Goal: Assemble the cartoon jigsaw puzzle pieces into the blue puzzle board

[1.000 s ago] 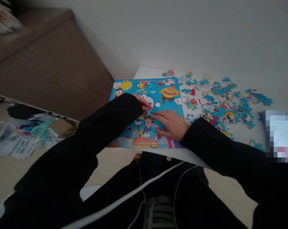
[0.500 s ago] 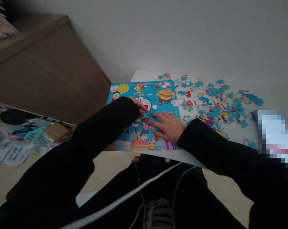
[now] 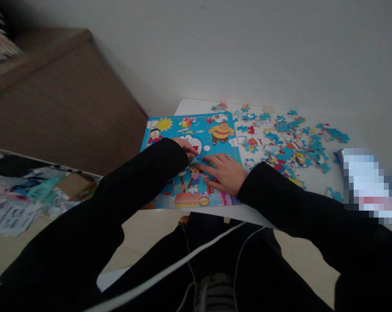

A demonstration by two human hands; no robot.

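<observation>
A blue cartoon jigsaw puzzle lies flat near the left end of the white table, showing a sun, balloons and several figures. Across its middle reaches my left hand, its visible fingers stretched out onto the picture; the sleeve covers part of this hand. My right hand rests on the puzzle's right half, fingers spread and pointing left. The fingertips of both hands are close together near the centre. No loose piece shows in either hand.
Many loose puzzle pieces are scattered to the right on the white table. A blurred-out object sits at the right. A brown cabinet stands left, with papers and bags below. A white cable crosses my lap.
The view has shifted slightly, so the table appears a little lower and further left. Both hands stay on the puzzle in nearly the same places.
</observation>
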